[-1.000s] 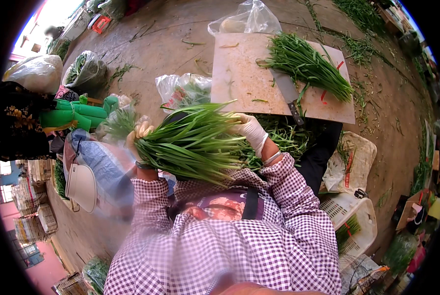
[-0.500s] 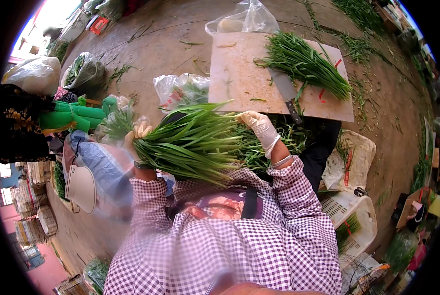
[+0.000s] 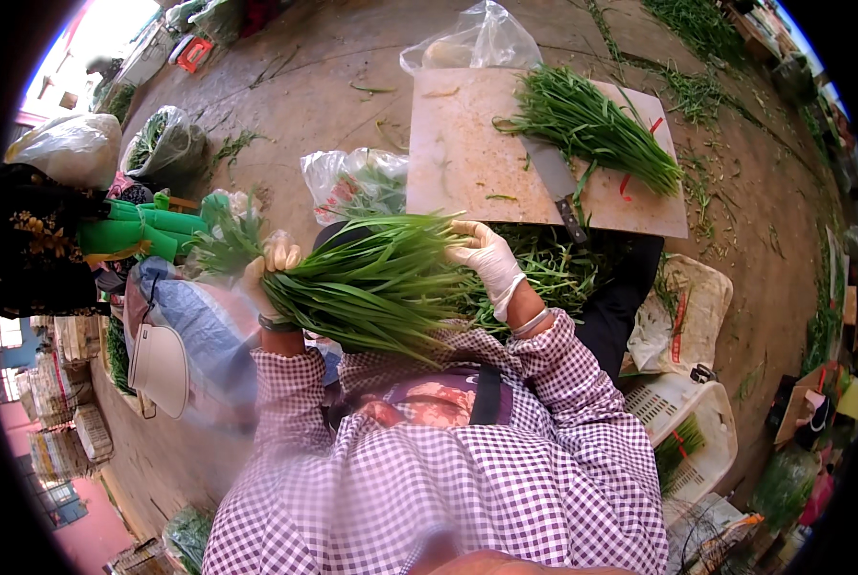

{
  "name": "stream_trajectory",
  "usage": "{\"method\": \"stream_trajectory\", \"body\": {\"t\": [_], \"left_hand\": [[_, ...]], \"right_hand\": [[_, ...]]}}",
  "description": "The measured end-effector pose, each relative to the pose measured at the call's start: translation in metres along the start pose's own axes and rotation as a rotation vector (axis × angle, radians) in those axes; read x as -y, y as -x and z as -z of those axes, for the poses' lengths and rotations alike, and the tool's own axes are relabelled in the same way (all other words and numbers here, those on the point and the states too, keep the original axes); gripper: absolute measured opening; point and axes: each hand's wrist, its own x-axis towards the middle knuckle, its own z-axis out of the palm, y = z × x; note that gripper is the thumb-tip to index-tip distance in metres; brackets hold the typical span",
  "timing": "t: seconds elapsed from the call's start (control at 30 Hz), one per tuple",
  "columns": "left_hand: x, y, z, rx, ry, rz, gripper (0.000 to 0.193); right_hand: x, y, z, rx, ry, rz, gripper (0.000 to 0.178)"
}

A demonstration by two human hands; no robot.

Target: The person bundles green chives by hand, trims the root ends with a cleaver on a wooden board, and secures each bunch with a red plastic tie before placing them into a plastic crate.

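A bunch of garlic chives (image 3: 371,283) lies sideways across my lap, its leaf tips fanned toward the right. Near its left end my gloved left hand (image 3: 274,273) is closed around it. My gloved right hand (image 3: 486,261) pinches at the leaf tips on the other end, fingers pressed together. Beyond my hands, a pale board (image 3: 463,134) carries a second pile of chives (image 3: 597,129) and a knife (image 3: 554,177) with a dark handle. Loose green trimmings (image 3: 534,278) lie beneath my right hand, under the board's near edge.
A clear plastic bag (image 3: 486,38) sits behind the board, and another bag (image 3: 352,177) left of it. White crates (image 3: 688,407) stand at my right. On the left are a person's green sleeve (image 3: 141,230), a white visor (image 3: 158,369) and bagged greens (image 3: 165,139).
My right hand has shifted slightly left and down along the leaf tips, its wrist turning more upright. The left hand still grips the bunch in nearly the same place.
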Motion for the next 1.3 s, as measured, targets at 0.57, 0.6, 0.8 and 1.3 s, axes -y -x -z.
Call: {"method": "stream_trajectory", "body": {"t": [0.57, 0.6, 0.8, 1.3], "left_hand": [[-0.004, 0.008, 0.009, -0.113, 0.206, -0.070, 0.029], [-0.002, 0.007, 0.009, -0.132, 0.198, -0.077, 0.029], [0.000, -0.001, -0.001, 0.007, 0.286, -0.005, 0.031], [-0.001, 0.005, -0.006, -0.027, 0.180, -0.018, 0.030]], "right_hand": [[0.016, 0.005, 0.035, -0.117, 0.872, 0.562, 0.031], [0.015, 0.004, 0.028, -0.025, 0.782, 0.518, 0.033], [0.002, -0.001, 0.006, 0.127, 0.263, 0.059, 0.028], [0.010, 0.006, -0.003, -0.005, 0.664, 0.399, 0.031]]}}
